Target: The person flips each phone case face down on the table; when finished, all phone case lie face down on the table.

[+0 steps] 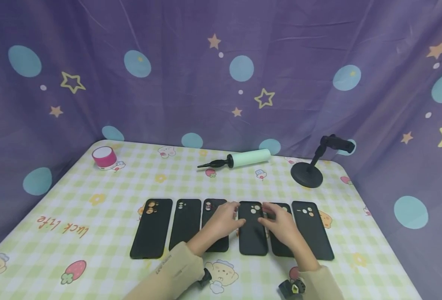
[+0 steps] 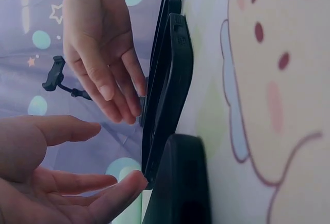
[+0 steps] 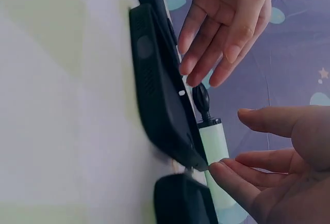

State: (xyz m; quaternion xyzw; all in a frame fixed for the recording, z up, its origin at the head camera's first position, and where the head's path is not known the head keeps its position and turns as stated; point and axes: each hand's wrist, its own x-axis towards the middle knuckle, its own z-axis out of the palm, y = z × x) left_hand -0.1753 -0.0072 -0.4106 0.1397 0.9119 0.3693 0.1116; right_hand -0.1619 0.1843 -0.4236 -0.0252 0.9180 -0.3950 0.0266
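Several black phone cases lie in a row across the table, camera cutouts towards the far side. My left hand (image 1: 222, 221) and right hand (image 1: 281, 223) flank one phone case (image 1: 252, 237) near the middle, fingers loosely bent. In the wrist views, fingertips of each hand are at or very near case edges; contact is unclear. Under my left hand is a partly covered phone case (image 1: 219, 245); my right hand partly hides another phone case (image 1: 279, 246). Farther left are two phone cases, the inner case (image 1: 185, 227) and the outer case (image 1: 151, 229). At the right end lies a phone case (image 1: 314, 229).
A green hand pump (image 1: 249, 158) with a black nozzle lies at the back. Back right stands a black phone stand (image 1: 307, 174); back left, a pink and white round object (image 1: 104, 157). A checked cloth (image 1: 108, 233) covers the table, with a purple curtain (image 1: 191, 100) behind.
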